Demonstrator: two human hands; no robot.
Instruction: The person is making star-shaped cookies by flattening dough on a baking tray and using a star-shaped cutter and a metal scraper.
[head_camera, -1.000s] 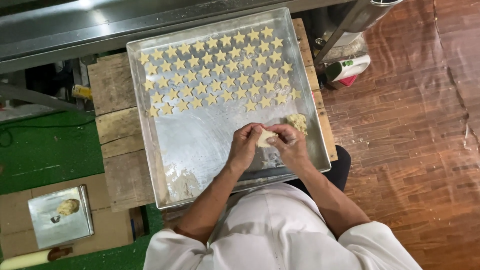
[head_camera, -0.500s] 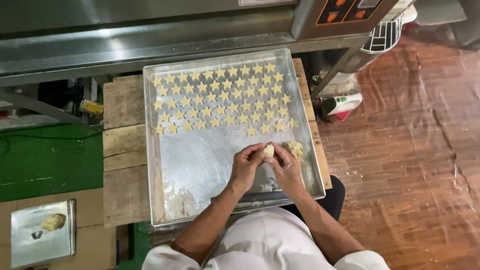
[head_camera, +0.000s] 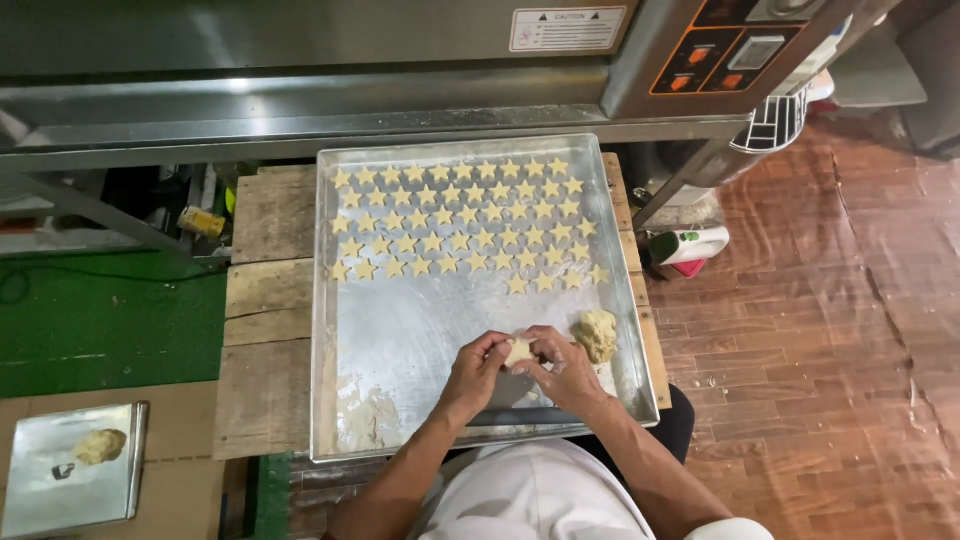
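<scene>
— What are the two hands doing?

— Both meet over the near part of the large, shallow, silver metal baking tray (head_camera: 345, 390). The left hand (head_camera: 475, 372) and the right hand (head_camera: 562, 372) share one small pale lump of dough (head_camera: 519, 349), and the fingers (head_camera: 497, 345) of each hand curl in and pinch it from either side.

— Where does that lump sit?

— Held just above the bare tray floor, near the front edge, right of centre.

— Anything close by?

— A bigger, rough, pale yellow mound of dough (head_camera: 597, 334) lies on the tray just beside the right hand. Farther back, rows of small pale star-shaped dough pieces (head_camera: 462, 226) fill the far half.

— And what carries the tray?

— A worn wooden plank surface (head_camera: 268, 300), set against a grey steel oven (head_camera: 330, 60). To the left, low down, a smaller square metal tray (head_camera: 45, 495) holds another dough lump (head_camera: 100, 446).
</scene>
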